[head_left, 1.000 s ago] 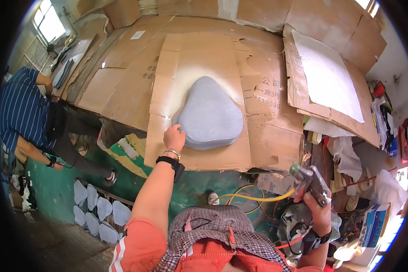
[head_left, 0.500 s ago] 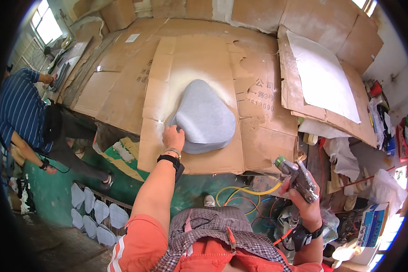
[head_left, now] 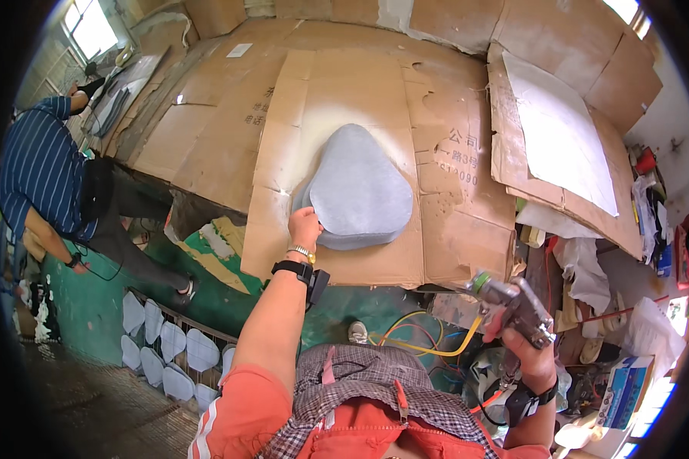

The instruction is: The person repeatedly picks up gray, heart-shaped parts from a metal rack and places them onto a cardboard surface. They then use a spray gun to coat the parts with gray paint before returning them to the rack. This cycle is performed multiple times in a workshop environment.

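A stack of grey, rounded-triangular sheets point(head_left: 364, 187) lies on cardboard before me, its narrow end pointing away. My left hand point(head_left: 305, 229) is at the stack's near left corner, fingers closed on the edge of the top sheet. How many layers it grips is hidden by the fingers. The lower layers jut out a little at the left side. In my right hand point(head_left: 524, 344) is a metal spray gun point(head_left: 517, 306) with a green front end, held to the right of the stack, beyond the table's near edge. A yellow hose point(head_left: 467, 340) runs close to it.
Pale overspray marks the cardboard sheet point(head_left: 283, 153) around the stack. A white sheet point(head_left: 563, 138) lies on a cardboard panel at the right. Grey pieces point(head_left: 172, 340) rest on a rack at lower left. A co-worker point(head_left: 46, 168) in a striped shirt stands at the left.
The top sheet's left side, curved up before, now lies flatter over the stack. My left hand stays at the same corner. The spray gun stays in my right hand; the view has shifted slightly.
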`<action>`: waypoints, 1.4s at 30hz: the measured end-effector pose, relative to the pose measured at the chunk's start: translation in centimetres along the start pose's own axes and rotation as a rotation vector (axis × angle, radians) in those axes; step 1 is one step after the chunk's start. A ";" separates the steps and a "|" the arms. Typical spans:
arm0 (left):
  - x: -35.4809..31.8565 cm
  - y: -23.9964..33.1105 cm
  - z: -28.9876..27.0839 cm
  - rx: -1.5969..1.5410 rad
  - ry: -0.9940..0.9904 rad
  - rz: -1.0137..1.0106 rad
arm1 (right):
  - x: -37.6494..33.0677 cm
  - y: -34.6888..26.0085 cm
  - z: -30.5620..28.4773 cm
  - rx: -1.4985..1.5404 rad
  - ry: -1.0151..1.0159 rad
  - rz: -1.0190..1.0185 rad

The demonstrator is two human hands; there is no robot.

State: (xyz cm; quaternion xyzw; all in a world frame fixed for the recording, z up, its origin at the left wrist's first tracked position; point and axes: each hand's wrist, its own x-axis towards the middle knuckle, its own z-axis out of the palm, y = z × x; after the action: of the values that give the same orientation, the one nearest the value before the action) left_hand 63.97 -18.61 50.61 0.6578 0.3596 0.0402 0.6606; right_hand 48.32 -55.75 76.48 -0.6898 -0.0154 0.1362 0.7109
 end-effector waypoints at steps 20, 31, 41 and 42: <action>-1.2 -2.3 -11.2 0.040 0.214 0.006 | -2.7 -0.9 -0.1 -0.013 -0.025 0.066; 2.6 -2.3 -4.2 0.313 0.031 0.248 | -4.4 -1.4 -0.2 -0.024 0.180 0.005; 0.3 0.3 1.4 1.013 0.194 0.332 | -2.7 -0.7 -0.4 -0.011 0.191 -0.019; 0.2 0.4 1.2 1.019 0.201 0.350 | -2.2 -0.8 -0.2 -0.016 0.244 -0.030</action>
State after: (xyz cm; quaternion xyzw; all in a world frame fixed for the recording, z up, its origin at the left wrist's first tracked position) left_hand 64.93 -19.46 50.68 0.9374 0.2801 0.0331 0.2042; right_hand 46.38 -56.42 77.61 -0.7067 0.0598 0.0402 0.7039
